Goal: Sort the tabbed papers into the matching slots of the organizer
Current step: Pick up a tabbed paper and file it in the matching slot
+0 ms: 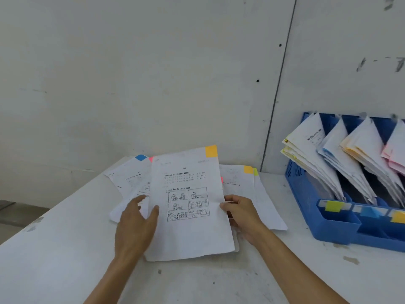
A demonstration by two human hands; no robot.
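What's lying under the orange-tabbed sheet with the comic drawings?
Loose papers fan out beneath the orange-tabbed sheet on the table, showing a blue tab, pink tab, orange tab and yellow-green tab. Their middles are covered, so the sheet count is unclear.

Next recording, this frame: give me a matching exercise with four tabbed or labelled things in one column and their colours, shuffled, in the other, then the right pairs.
Things
1. Tab on the comic-panel sheet
2. Tab on the far-left sheet
3. The leftmost slot label on the organizer
4. Edges of the rightmost visible paper stack

Colours
A. blue
B. pink
C. orange
D. yellow-green

Pairs: 1-C, 2-A, 3-D, 4-B
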